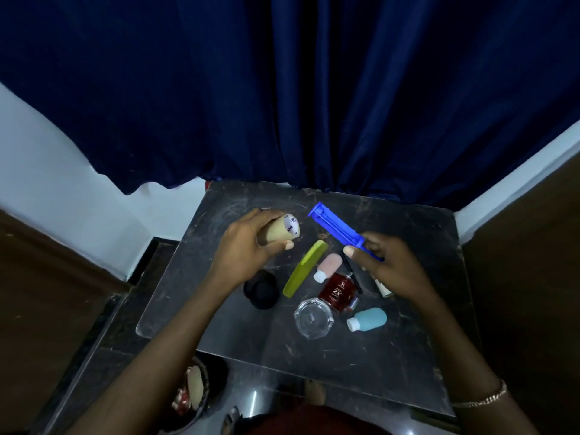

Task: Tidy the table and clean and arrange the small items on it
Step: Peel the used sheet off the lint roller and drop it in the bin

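A dark marbled surface point(408, 356) sits in front of a deep blue curtain point(314, 89), seen from above. The red bottle point(336, 291) near the middle serves as the landmark.

Far left of the red bottle and lower, beside the surface, a dark bin point(201, 394) holds scraps. Left of the red bottle, a black cap-like thing point(261, 288) rests on the surface under the left forearm. Up and left of the red bottle, the left hand point(251, 243) is raised over the surface, its grip wrapped around a tan tube point(282, 230) whose round white end, printed with letters, faces right. Just left of the red bottle, a green comb point(304, 269) lies diagonally. Touching the red bottle's upper left, a small pink bottle point(328, 267) with a white cap lies tilted. Below the red bottle and touching it stands a clear glass jar point(312, 318).

A thin black stick point(352, 274) lies along the red bottle's right edge. Above and right of the red bottle, the right hand point(389, 268) pinches the handle end of a blue plastic tool point(340, 229), which points up and left towards the tube without touching it. Below right of the red bottle lies a light blue bottle point(367, 320) with a white cap. A pale object point(383, 288) is partly hidden under the right hand; what it is cannot be told. A bracelet point(485, 398) circles the right wrist.
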